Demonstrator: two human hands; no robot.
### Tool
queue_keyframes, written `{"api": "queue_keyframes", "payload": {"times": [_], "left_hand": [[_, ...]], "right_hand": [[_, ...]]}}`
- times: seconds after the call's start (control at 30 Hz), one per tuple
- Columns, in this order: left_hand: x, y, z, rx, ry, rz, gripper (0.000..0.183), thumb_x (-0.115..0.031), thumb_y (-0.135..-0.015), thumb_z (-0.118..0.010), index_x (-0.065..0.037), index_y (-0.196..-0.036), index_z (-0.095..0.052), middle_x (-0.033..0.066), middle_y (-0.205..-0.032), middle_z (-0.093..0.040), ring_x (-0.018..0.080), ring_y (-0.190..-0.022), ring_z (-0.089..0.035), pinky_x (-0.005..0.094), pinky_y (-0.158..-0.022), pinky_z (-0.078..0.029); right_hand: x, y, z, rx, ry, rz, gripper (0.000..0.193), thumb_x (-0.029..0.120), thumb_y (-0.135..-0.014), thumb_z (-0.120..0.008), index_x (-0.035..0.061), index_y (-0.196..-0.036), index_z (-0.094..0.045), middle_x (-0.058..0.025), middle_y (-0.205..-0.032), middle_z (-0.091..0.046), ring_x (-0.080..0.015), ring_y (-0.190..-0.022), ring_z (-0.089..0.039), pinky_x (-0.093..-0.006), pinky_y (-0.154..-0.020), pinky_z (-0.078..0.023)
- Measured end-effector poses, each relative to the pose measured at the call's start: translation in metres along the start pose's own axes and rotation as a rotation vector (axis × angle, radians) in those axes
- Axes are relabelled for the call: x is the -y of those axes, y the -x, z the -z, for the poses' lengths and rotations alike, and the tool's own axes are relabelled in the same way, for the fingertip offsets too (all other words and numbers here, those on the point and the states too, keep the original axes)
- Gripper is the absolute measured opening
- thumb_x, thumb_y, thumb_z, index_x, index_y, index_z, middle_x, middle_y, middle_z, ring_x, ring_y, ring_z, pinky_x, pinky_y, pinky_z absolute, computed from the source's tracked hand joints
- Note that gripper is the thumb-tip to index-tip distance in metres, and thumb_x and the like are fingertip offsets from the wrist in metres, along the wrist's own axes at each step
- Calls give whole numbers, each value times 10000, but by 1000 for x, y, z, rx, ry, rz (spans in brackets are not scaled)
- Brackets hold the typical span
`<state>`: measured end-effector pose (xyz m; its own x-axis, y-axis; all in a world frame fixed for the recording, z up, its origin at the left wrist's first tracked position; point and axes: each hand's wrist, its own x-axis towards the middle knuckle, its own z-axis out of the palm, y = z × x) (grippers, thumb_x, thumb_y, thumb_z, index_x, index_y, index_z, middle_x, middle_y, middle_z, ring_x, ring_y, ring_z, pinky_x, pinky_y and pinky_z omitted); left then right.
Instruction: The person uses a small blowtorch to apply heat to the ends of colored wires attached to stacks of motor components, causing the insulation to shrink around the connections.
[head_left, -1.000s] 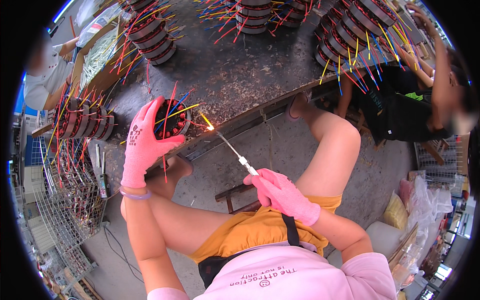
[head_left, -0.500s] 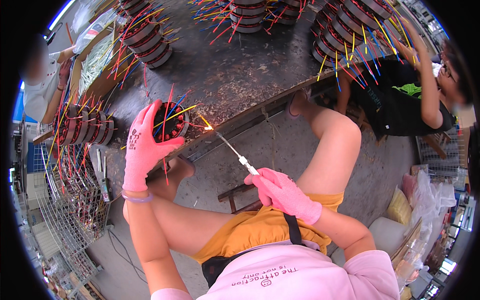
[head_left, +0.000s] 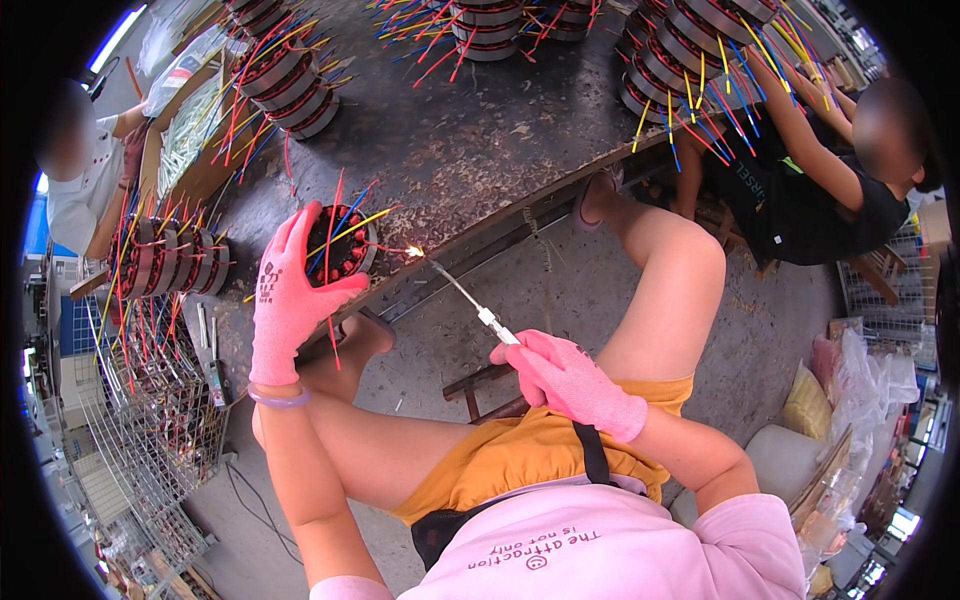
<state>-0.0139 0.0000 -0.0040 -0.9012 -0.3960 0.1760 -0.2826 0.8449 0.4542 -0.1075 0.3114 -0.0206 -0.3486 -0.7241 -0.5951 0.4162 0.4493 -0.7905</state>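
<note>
"Which step is this?"

"Heating, I'd judge: the right hand grips a slim torch, aimed between ten and eleven o'clock, its flame by the end of a red lead."

"And the stator?"

"At ten o'clock in view, on the table near its edge, with the left hand clasping its nine-o'clock side."

"Is the flame touching the lead?"

"Too small and bright to tell. The next move calls for a steady torch, flame clear of the left hand."

Stator on table, stacks behind
</note>
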Motion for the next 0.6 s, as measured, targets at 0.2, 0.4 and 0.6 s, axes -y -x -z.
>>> {"api": "queue_keyframes", "payload": {"times": [0.2, 0.4, 0.6], "left_hand": [[-1, -1, 0, -4, 26, 4, 894, -197, -590, -877, 3, -1372, -493, 180, -1308, -570, 372, -1190, -558, 423, -1017, -451], [0, 0, 0, -5, 30, 3, 892, -202, -598, -875, 2, -1376, -490, 184, -1304, -570, 373, -1191, -557, 424, -1016, -451], [2, 0, -1, -2, 24, -2, 894, -211, -599, -879, -5, -1378, -492, 184, -1309, -567, 373, -1198, -554, 424, -1019, -449]], "right_hand": [[1, 0, 0, 5, 5, -11, 336, 328, -1015, -486, 44, -1134, -621, -2, -602, -515, -53, -461, -366, -231, -453, -284], [1, 0, 0, -3, -17, -34, 340, 333, -1015, -491, 47, -1147, -617, 0, -605, -516, -50, -457, -362, -229, -451, -281], [3, 1, 1, -2, 4, -37, 335, 325, -1013, -493, 41, -1130, -626, -2, -601, -517, -51, -472, -379, -231, -462, -292]]}}
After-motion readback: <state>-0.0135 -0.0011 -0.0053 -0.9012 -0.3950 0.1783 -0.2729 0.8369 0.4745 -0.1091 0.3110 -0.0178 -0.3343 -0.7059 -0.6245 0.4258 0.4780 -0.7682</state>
